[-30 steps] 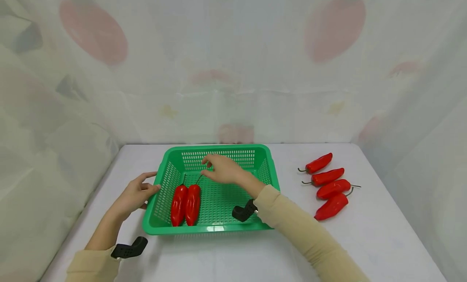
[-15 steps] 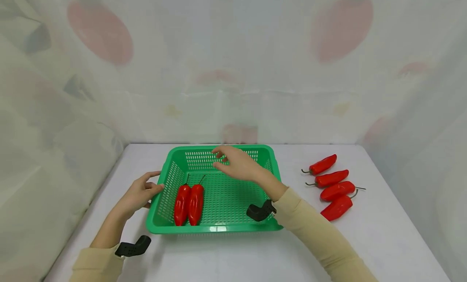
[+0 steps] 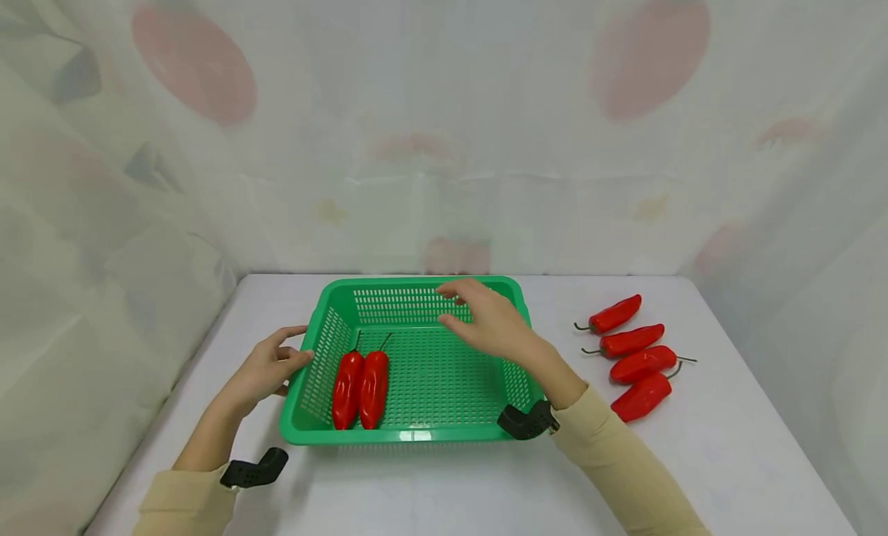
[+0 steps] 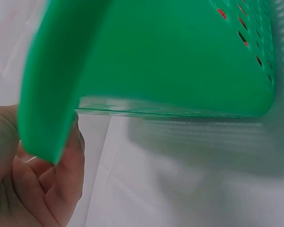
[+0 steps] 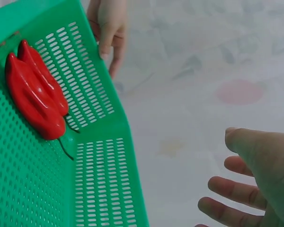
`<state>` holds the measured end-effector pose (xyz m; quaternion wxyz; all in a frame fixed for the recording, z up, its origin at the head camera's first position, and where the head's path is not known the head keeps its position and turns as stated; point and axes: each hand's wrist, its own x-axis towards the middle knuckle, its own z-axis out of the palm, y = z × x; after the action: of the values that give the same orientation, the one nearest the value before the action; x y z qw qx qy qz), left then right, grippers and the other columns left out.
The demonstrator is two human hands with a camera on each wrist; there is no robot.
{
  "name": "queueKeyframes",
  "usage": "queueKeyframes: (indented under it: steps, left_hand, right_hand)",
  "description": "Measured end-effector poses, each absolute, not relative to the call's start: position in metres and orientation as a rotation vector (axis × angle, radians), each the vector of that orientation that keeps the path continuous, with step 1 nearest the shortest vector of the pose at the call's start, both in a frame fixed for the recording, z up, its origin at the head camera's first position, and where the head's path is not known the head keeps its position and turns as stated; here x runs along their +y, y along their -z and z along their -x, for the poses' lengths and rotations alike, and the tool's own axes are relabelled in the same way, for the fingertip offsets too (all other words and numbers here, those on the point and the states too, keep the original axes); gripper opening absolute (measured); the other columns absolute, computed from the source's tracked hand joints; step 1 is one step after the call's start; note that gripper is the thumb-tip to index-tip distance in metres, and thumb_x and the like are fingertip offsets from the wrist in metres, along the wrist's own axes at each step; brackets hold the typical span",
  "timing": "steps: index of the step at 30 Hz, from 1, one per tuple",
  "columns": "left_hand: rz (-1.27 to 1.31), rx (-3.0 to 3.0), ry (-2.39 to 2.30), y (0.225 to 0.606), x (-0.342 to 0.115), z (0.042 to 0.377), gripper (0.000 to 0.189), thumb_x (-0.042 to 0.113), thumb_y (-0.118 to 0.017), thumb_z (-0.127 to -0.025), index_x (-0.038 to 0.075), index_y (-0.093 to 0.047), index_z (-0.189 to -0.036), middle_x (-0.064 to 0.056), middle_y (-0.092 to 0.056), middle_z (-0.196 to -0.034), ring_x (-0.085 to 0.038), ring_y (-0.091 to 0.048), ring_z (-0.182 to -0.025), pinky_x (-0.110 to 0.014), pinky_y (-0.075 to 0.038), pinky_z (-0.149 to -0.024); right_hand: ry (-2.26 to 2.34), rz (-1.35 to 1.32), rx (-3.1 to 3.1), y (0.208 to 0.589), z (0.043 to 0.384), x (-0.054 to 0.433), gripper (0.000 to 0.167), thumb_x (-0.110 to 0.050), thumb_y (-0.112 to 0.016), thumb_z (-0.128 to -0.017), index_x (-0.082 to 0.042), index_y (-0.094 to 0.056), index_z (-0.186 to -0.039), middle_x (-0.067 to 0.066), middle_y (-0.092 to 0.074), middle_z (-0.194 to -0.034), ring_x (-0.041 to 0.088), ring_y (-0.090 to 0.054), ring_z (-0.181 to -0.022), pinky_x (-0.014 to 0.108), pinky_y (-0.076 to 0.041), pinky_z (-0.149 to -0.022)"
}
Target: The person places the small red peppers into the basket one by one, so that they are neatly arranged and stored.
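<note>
My left hand grips the left rim of a green plastic basket, its thumb over the edge. Close up in the left wrist view, curled fingers show below the rim. Two glossy red chili peppers, an outer one and an inner one, lie side by side along the basket's left side, stems toward the back. Over the right part of the basket my right hand holds nothing, thumb and fingers apart; in the right wrist view, its fingers are spread.
To the right of the basket, several more red chili peppers lie in a loose column on the white table. A pale printed curtain hangs behind the table and along both sides.
My right hand has drawn back to the right, away from the peppers in the basket, with its fingers spreading wider. The left hand keeps its grip on the rim.
</note>
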<state>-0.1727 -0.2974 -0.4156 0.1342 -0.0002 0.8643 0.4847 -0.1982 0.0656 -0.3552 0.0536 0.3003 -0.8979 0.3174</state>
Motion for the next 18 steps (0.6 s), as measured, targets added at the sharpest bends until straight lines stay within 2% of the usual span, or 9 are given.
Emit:
queueKeyframes:
  steps: [7, 18]
  left_hand:
    - [-0.004, 2.507, -1.411, 0.414, -0.296, 0.173, 0.065, 0.023, -0.055, -0.093, 0.006, -0.020, -0.145, -0.019, -0.059, -0.090, -0.023, -0.065, -0.070, -0.041, -0.056, -0.058]
    - [0.003, 2.508, -1.404, 0.416, -0.297, 0.173, 0.064, 0.022, -0.056, -0.093, 0.008, -0.022, -0.144, -0.019, -0.059, -0.090, -0.024, -0.065, -0.070, -0.041, -0.056, -0.058]
  right_hand:
    - [-1.050, -0.837, -2.596, 0.356, 0.188, 0.090, 0.038, -0.024, -0.063, -0.088, -0.014, -0.053, -0.124, -0.003, -0.055, -0.121, 0.015, -0.055, -0.106, 0.034, -0.050, -0.085]
    - [-1.148, -0.646, -2.294, 0.366, 0.173, 0.122, 0.040, -0.008, -0.067, -0.083, -0.008, -0.054, -0.121, 0.004, -0.058, -0.115, 0.016, -0.056, -0.102, 0.036, -0.052, -0.081]
